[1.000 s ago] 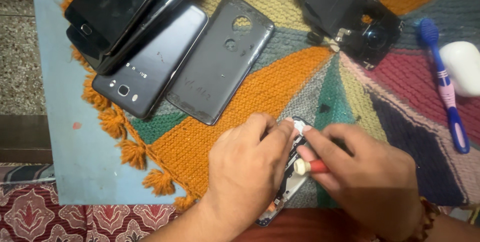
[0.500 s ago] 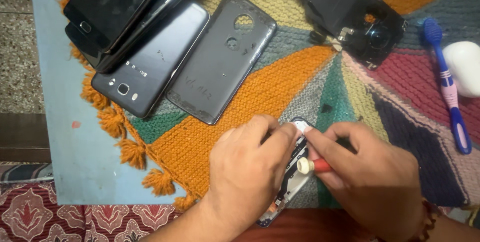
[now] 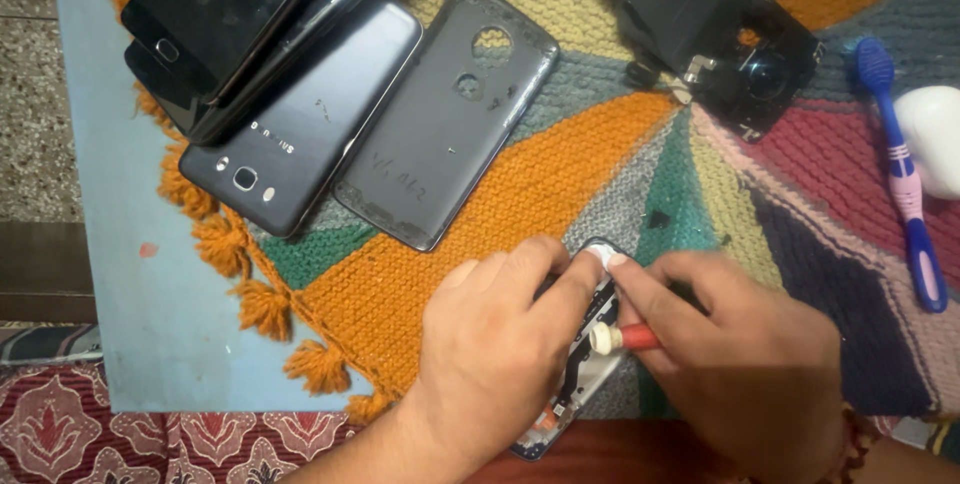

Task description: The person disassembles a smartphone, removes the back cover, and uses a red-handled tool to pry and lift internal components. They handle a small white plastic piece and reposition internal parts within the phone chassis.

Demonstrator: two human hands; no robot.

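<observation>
Phone frame (image 3: pixel 578 369), opened and dark, lies under both hands at the near edge of the knitted mat (image 3: pixel 560 184), long axis running on a diagonal from near-left up to far-right. Its near end pokes out below the hands over the mat's edge; its far corner shows between the fingertips.

Left hand (image 3: pixel 495 344) lies flat over the frame's left side, fingers together, pressing down; one fingertip sits on a small white pad (image 3: pixel 603 257) at the far corner. Not a closed grip, more a hold-down.

Right hand (image 3: pixel 745 354) is closed around a red-handled tool (image 3: pixel 622 338), whose pale end points left toward the frame's right edge, roughly across the long axis. Tip contact is hidden by the fingers, cannot tell if it touches. Both hands are on the frame; the right one carries the tool, the left one covers more of the body.

Farther off, well apart from the hands: a grey back cover (image 3: pixel 450 114) with camera holes, a dark phone (image 3: pixel 300 139) face-down beside it, and a stack of phones (image 3: pixel 240 24) overlapping it at far-left. Black dismantled part (image 3: pixel 715 34) sits far-right. Blue toothbrush (image 3: pixel 905 179) lies at the right, beside a white rounded object (image 3: pixel 935 134). Mat rests on a light blue table (image 3: pixel 150 274).
</observation>
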